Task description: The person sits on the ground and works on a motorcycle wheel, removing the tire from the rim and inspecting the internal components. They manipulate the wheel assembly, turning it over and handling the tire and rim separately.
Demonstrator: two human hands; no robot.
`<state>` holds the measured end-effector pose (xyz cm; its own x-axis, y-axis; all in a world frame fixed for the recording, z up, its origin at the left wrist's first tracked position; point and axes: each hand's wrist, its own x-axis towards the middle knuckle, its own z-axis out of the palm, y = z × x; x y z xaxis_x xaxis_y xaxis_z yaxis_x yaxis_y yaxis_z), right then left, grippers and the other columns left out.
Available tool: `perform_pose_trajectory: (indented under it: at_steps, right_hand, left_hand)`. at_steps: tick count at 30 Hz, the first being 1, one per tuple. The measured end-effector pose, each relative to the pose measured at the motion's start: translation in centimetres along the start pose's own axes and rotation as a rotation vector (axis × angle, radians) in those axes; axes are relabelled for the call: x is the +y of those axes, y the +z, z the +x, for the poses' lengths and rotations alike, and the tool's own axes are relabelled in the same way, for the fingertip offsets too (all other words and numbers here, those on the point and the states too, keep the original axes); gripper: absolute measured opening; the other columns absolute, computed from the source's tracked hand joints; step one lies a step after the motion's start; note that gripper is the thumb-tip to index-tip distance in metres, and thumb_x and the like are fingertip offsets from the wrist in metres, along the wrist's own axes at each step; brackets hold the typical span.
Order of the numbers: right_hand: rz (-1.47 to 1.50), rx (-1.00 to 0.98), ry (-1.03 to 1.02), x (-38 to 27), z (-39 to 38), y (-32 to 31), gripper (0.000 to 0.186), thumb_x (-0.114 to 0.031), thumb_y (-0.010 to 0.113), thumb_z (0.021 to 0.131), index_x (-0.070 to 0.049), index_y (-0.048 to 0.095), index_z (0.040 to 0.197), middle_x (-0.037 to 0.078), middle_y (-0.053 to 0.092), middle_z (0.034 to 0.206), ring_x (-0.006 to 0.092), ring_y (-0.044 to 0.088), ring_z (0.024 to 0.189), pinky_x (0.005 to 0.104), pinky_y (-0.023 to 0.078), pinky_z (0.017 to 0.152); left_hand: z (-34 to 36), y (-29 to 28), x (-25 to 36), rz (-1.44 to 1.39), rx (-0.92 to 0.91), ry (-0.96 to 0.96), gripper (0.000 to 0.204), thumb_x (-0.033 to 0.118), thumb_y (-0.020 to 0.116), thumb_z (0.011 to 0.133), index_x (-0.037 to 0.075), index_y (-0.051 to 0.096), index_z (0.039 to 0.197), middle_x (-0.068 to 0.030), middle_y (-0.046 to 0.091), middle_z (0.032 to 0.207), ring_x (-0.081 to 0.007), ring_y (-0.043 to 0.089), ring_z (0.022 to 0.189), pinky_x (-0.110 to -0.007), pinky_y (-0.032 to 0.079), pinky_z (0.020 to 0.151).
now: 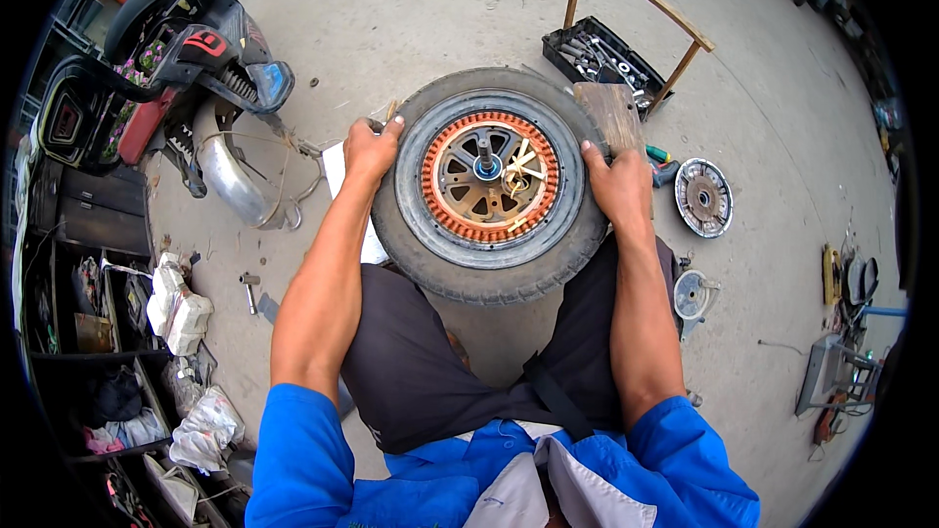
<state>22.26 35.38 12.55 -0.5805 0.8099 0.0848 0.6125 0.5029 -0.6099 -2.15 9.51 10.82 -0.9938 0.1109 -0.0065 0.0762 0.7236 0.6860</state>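
A black-tyred hub motor wheel (411,215) lies face up above my knees. Its inside is exposed: an orange-red ring of stator windings (437,210), a spoked metal plate and an upright axle (484,152) at the centre. Cream-coloured connectors and thin wires (518,171) rest right of the axle. My left hand (372,149) grips the tyre's left side, thumb on the sidewall. At the right side my right hand (620,184) holds the tyre the same way, its fingers mostly hidden. A worn wooden board (611,112) shows beside the right hand.
A black toolbox (636,83) with wrenches and a wooden handle stands far right. A round metal hub cover (703,198), a screwdriver (657,154) and a pale round part (693,294) lie right. At left are scooter parts (235,161), a T-shaped tool (250,291) and shelves (98,357).
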Motion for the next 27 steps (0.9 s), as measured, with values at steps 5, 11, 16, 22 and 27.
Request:
perform_pose_trajectory:
  at_steps: [5, 11, 16, 22, 27]
  right_hand:
    - [-0.02, 0.004, -0.026, 0.5, 0.2, 0.3, 0.056, -0.043, 0.071, 0.084, 0.013, 0.068, 0.078, 0.034, 0.063, 0.071, 0.046, 0.068, 0.075, 0.0501, 0.051, 0.07]
    - [-0.094, 0.007, -0.028, 0.5, 0.3, 0.3, 0.054, -0.043, 0.071, 0.084, 0.01, 0.069, 0.078, 0.032, 0.063, 0.069, 0.0445, 0.068, 0.071, 0.0492, 0.051, 0.068]
    - [-0.15, -0.014, -0.019, -1.3, 0.8, -2.6, 0.045, -0.041, 0.069, 0.083, 0.003, 0.075, 0.09, 0.027, 0.068, 0.077, 0.0421, 0.069, 0.073, 0.0458, 0.055, 0.072]
    - [0.2, 0.158, -0.297, -3.8, 0.7, -0.9, 0.057, -0.049, 0.067, 0.086, 0.004, 0.072, 0.106, 0.024, 0.071, 0.094, 0.0384, 0.069, 0.09, 0.0442, 0.053, 0.083]
    - [0.296, 0.021, -0.686, -7.8, 0.2, 2.0, 0.063, -0.053, 0.067, 0.087, 0.006, 0.07, 0.106, 0.022, 0.066, 0.104, 0.0358, 0.062, 0.108, 0.0438, 0.05, 0.089]
  left_hand:
    - [-0.1, 0.1, 0.5, 0.085, 0.005, 0.019, 0.054, 0.042, 0.073, 0.082, -0.007, 0.068, 0.104, -0.0253, 0.071, 0.097, -0.0318, 0.07, 0.091, -0.041, 0.052, 0.083]
    - [-0.6, -0.2, 1.0, 0.091, -0.016, 0.021, 0.052, 0.042, 0.073, 0.083, -0.006, 0.068, 0.102, -0.0258, 0.071, 0.098, -0.0332, 0.07, 0.093, -0.042, 0.052, 0.084]
    - [-0.7, -0.5, 1.1, 0.09, -0.046, 0.032, 0.053, 0.043, 0.072, 0.083, -0.006, 0.068, 0.105, -0.0264, 0.07, 0.101, -0.0383, 0.068, 0.1, -0.043, 0.051, 0.088]
    - [-0.4, -0.1, 0.7, 0.102, -0.07, 0.028, 0.06, 0.043, 0.069, 0.085, -0.008, 0.06, 0.116, -0.0305, 0.067, 0.109, -0.0419, 0.065, 0.105, -0.045, 0.049, 0.092]
    - [-0.2, 0.8, 0.5, 0.094, -0.095, 0.039, 0.066, 0.048, 0.062, 0.089, -0.008, 0.055, 0.123, -0.0326, 0.064, 0.115, -0.045, 0.062, 0.111, -0.047, 0.046, 0.097]
